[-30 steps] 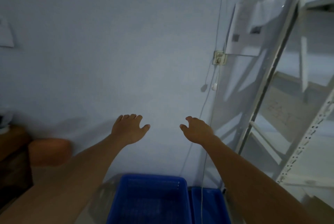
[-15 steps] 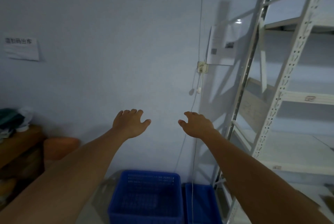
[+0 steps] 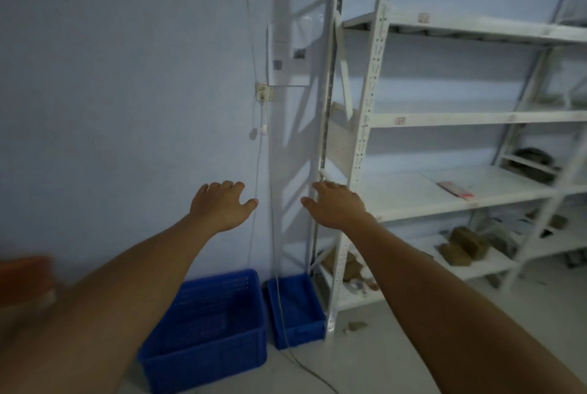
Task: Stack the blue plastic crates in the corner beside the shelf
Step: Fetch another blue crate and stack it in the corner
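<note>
Two blue plastic crates stand on the floor against the wall. The large crate (image 3: pixel 209 330) has slotted walls and sits to the left. A smaller blue crate (image 3: pixel 295 314) stands between it and the white metal shelf (image 3: pixel 365 127). My left hand (image 3: pixel 222 206) and my right hand (image 3: pixel 336 206) are stretched out in front of me, palms down, fingers apart, well above the crates and holding nothing. My left forearm hides the large crate's near left corner.
A thin cable (image 3: pixel 273 235) hangs from a wall socket (image 3: pixel 263 92) down into the small crate and across the floor. The shelf boards carry brown lumps (image 3: pixel 463 247) and a flat packet (image 3: pixel 454 188). An orange object (image 3: pixel 22 276) sits at the left edge.
The view has swung right and back, so more of the shelf and floor shows and both crates are seen whole. My hands stay open and empty in the same spread pose.
</note>
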`<state>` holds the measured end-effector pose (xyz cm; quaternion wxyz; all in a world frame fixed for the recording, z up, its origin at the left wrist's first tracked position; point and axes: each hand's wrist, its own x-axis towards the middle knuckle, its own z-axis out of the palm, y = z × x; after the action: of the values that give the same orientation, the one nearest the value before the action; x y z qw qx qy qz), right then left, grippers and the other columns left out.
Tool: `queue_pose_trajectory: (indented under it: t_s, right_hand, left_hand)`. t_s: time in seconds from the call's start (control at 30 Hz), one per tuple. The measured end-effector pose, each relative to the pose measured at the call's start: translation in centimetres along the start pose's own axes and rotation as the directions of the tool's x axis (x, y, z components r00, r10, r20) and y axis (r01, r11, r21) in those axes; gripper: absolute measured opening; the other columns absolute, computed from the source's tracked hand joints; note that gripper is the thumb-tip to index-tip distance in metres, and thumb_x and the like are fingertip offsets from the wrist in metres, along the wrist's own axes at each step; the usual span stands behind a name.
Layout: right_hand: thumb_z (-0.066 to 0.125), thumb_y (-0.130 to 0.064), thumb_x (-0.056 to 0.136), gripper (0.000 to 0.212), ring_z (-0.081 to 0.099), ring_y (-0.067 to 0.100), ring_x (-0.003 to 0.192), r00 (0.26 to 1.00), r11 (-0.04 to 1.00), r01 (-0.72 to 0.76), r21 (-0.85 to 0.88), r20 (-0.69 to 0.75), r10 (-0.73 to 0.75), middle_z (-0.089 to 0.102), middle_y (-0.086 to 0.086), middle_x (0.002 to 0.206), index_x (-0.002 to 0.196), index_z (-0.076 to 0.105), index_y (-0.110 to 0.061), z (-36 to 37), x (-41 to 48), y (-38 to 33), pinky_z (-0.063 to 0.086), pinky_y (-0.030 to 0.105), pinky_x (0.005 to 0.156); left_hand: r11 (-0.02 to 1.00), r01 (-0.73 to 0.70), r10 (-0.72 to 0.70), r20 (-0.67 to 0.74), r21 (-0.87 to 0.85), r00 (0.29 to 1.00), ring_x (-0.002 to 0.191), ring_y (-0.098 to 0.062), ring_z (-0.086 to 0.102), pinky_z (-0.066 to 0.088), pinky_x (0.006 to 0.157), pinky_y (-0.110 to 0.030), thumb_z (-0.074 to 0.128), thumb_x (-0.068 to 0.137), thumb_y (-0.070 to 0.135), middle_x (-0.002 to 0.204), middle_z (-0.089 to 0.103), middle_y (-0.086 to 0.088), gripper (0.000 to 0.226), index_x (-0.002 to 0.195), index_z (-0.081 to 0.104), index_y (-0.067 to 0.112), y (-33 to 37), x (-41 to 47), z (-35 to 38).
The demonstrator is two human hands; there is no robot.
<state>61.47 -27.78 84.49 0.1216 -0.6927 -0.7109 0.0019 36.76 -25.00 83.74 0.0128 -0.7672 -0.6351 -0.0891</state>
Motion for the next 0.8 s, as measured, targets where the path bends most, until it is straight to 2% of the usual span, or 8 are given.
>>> queue_pose_trajectory:
  t_s: [0.1,0.17,0.23,0.33,0.43,0.53,0.67,0.8]
  right_hand:
    - [0.034,-0.061,0.098,0.066,0.041,0.033,0.139,0.994,0.993,-0.105,-0.048,-0.026,0.104,0.042,0.006,0.156,0.151,0.036,-0.022,-1.6,-4.6,6.0,0.036,0.05,0.111]
    - [0.033,-0.061,0.098,0.067,0.039,0.034,0.14,0.982,0.979,-0.188,-0.076,-0.04,0.185,0.04,0.006,0.157,0.151,0.036,-0.021,-3.0,-8.2,10.8,0.035,0.05,0.112]
    - [0.033,-0.06,0.098,0.067,0.037,0.034,0.141,0.957,0.955,-0.289,-0.071,-0.05,0.286,0.038,0.007,0.158,0.152,0.035,-0.02,-4.7,-12.0,15.7,0.034,0.051,0.112]
    - [0.025,-0.067,0.092,0.072,0.04,0.036,0.139,0.9,0.896,-0.436,-0.09,-0.043,0.433,0.043,0.006,0.152,0.148,0.041,-0.023,-7.3,-18.3,22.8,0.037,0.055,0.11]
    - [0.027,-0.065,0.085,0.071,0.047,0.036,0.132,0.812,0.812,-0.582,-0.038,-0.074,0.579,0.051,0.007,0.145,0.139,0.048,-0.024,-10.1,-25.6,29.7,0.042,0.052,0.105]
    - [0.036,-0.06,0.094,0.062,0.045,0.034,0.134,0.726,0.727,-0.685,-0.043,-0.129,0.676,0.048,0.009,0.149,0.144,0.044,-0.023,-13.0,-33.0,35.9,0.04,0.049,0.106]
    - [0.037,-0.06,0.097,0.065,0.04,0.034,0.139,0.593,0.597,-0.802,-0.029,-0.169,0.788,0.04,0.008,0.156,0.15,0.037,-0.022,-15.1,-41.9,43.7,0.037,0.05,0.111]
    - [0.037,-0.062,0.097,0.068,0.04,0.035,0.139,0.473,0.479,-0.878,-0.012,-0.176,0.863,0.039,0.008,0.157,0.152,0.035,-0.023,-15.1,-48.1,48.8,0.037,0.05,0.111]
  left_hand:
    - [0.993,-0.114,0.115,0.035,-0.033,0.993,0.145,-0.032,0.039,0.028,0.121,-0.046,0.029,0.099,0.067,0.163,0.037,-0.009,0.077,0.159,0.031,0.019,6.9,-0.4,1.2]
    - [0.978,-0.203,0.206,0.051,-0.052,0.977,0.139,-0.033,0.045,0.034,0.116,-0.046,0.03,0.098,0.067,0.157,0.045,-0.01,0.074,0.153,0.039,0.019,12.6,-0.7,1.7]
    - [0.954,-0.291,0.294,0.051,-0.068,0.954,0.132,-0.034,0.051,0.04,0.109,-0.045,0.031,0.096,0.068,0.15,0.052,-0.011,0.071,0.145,0.048,0.019,18.7,-1.2,2.0]
    - [0.903,-0.418,0.423,0.041,-0.093,0.905,0.136,-0.034,0.049,0.039,0.111,-0.046,0.032,0.095,0.068,0.154,0.05,-0.009,0.072,0.149,0.045,0.022,28.3,-3.0,2.2]
    - [0.83,-0.549,0.553,0.019,-0.098,0.833,0.134,-0.033,0.05,0.038,0.112,-0.045,0.032,0.098,0.065,0.153,0.051,-0.007,0.069,0.15,0.044,0.021,38.3,-5.7,2.3]
    - [0.776,-0.619,0.626,0.027,-0.119,0.78,0.132,-0.033,0.051,0.038,0.11,-0.046,0.031,0.096,0.067,0.151,0.052,-0.007,0.071,0.148,0.046,0.021,48.0,-8.6,2.5]
    - [0.696,-0.695,0.711,0.039,-0.18,0.702,0.139,-0.033,0.045,0.035,0.114,-0.046,0.035,0.094,0.068,0.156,0.047,-0.008,0.073,0.151,0.044,0.024,58.8,-13.7,3.6]
    - [0.619,-0.76,0.779,0.038,-0.199,0.625,0.128,-0.032,0.053,0.042,0.106,-0.045,0.038,0.094,0.066,0.143,0.056,-0.009,0.063,0.134,0.056,0.022,65.8,-17.2,5.8]
